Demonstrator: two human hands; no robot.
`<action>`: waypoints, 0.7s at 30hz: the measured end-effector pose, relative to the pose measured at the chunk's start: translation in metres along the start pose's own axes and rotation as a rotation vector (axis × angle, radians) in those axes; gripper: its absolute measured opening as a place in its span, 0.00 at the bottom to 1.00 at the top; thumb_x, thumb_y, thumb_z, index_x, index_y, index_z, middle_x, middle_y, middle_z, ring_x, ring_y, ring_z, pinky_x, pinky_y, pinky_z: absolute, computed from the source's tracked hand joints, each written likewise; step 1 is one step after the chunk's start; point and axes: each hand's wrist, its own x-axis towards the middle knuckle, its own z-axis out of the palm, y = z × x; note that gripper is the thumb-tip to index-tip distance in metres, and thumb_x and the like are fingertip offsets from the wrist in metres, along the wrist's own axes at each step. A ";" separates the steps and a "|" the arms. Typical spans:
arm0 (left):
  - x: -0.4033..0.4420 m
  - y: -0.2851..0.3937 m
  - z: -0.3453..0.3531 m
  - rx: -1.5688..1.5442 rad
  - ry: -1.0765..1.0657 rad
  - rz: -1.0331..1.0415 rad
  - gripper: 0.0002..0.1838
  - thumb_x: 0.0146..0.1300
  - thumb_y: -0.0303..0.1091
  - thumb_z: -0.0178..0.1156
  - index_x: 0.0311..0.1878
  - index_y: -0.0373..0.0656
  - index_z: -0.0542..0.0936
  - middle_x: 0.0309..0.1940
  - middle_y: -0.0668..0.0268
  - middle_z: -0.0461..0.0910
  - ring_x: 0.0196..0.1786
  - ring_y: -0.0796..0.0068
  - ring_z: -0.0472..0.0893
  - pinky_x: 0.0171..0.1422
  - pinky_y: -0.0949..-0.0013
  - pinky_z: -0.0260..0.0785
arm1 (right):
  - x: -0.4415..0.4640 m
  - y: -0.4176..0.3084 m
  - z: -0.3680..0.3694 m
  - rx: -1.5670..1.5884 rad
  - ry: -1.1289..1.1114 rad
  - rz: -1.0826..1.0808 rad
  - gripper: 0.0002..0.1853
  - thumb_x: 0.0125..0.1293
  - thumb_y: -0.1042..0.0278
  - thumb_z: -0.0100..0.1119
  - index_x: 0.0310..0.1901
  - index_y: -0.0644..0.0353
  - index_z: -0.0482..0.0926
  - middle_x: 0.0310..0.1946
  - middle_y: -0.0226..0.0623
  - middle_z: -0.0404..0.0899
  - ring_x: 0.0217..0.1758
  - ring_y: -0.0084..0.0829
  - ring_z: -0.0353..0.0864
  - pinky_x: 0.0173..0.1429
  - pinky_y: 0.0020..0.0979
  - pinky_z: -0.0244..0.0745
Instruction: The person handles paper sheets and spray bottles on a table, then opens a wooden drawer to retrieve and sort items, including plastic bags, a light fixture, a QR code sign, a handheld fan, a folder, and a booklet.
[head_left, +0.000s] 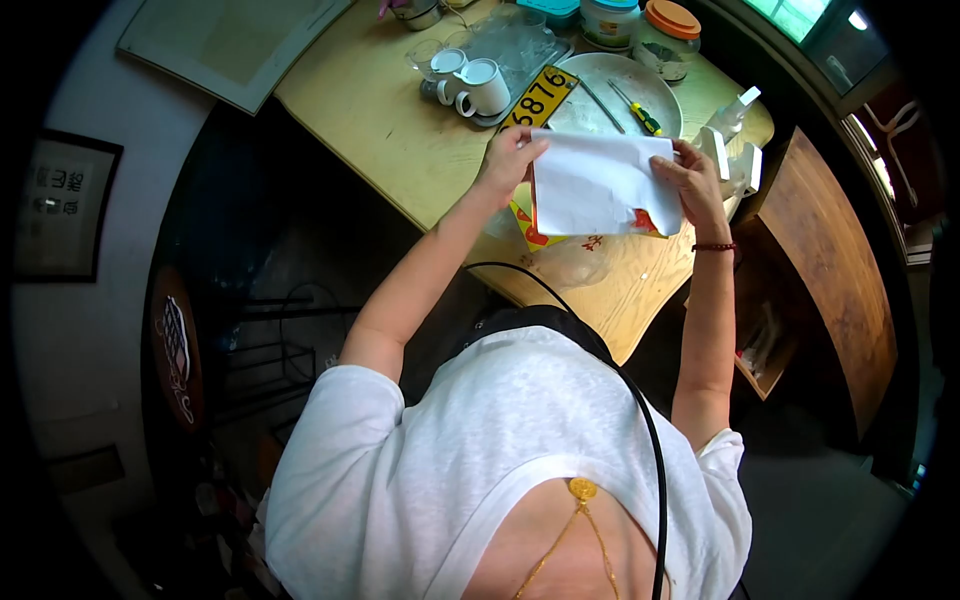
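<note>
A white sheet of paper is stretched between my two hands above the near part of the table. My left hand grips its upper left corner, thumb on top. At the upper right edge, my right hand pinches it, again with the thumb on top. A red patch shows at the sheet's lower right corner. Partly hidden under the sheet is a yellow and red printed piece. Crumpled clear plastic lies on the table just below. Behind my left hand rests a yellow plate with black digits.
White lidded mugs stand by a clear tray. A round metal tray holds a screwdriver and a thin rod. An orange-lidded jar and spray bottle stand behind. A black cable crosses my body.
</note>
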 end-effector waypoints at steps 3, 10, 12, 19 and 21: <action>-0.009 -0.031 -0.023 0.108 0.255 -0.177 0.12 0.59 0.34 0.55 0.40 0.36 0.75 0.30 0.64 0.77 0.29 0.77 0.76 0.35 0.76 0.69 | -0.003 0.017 -0.008 -0.047 -0.118 0.130 0.16 0.52 0.77 0.60 0.44 0.71 0.73 0.34 0.36 0.79 0.30 0.22 0.77 0.36 0.22 0.74; 0.006 -0.069 -0.048 0.916 0.116 0.054 0.17 0.57 0.40 0.54 0.42 0.35 0.75 0.36 0.55 0.78 0.39 0.62 0.78 0.44 0.66 0.69 | -0.026 0.061 -0.020 -0.092 -0.178 0.340 0.16 0.49 0.75 0.59 0.42 0.69 0.75 0.33 0.34 0.78 0.31 0.22 0.77 0.38 0.23 0.73; 0.015 -0.076 -0.044 0.935 0.066 0.024 0.18 0.54 0.40 0.56 0.41 0.35 0.76 0.37 0.52 0.78 0.41 0.56 0.77 0.45 0.64 0.68 | -0.030 0.084 -0.032 -0.064 -0.187 0.374 0.15 0.49 0.75 0.59 0.41 0.68 0.76 0.32 0.33 0.78 0.31 0.22 0.77 0.39 0.23 0.72; 0.026 -0.091 -0.043 1.065 -0.039 0.053 0.19 0.47 0.38 0.62 0.40 0.35 0.76 0.30 0.62 0.77 0.32 0.71 0.76 0.40 0.70 0.68 | -0.046 0.162 -0.072 -0.430 -0.021 0.403 0.17 0.48 0.74 0.61 0.42 0.69 0.75 0.32 0.35 0.78 0.32 0.25 0.77 0.41 0.25 0.72; 0.022 -0.087 -0.043 1.054 -0.082 -0.019 0.17 0.48 0.36 0.62 0.39 0.35 0.76 0.29 0.64 0.76 0.31 0.75 0.75 0.39 0.72 0.68 | -0.047 0.169 -0.069 -0.386 0.013 0.421 0.19 0.48 0.73 0.60 0.43 0.71 0.74 0.33 0.38 0.78 0.34 0.28 0.76 0.42 0.26 0.71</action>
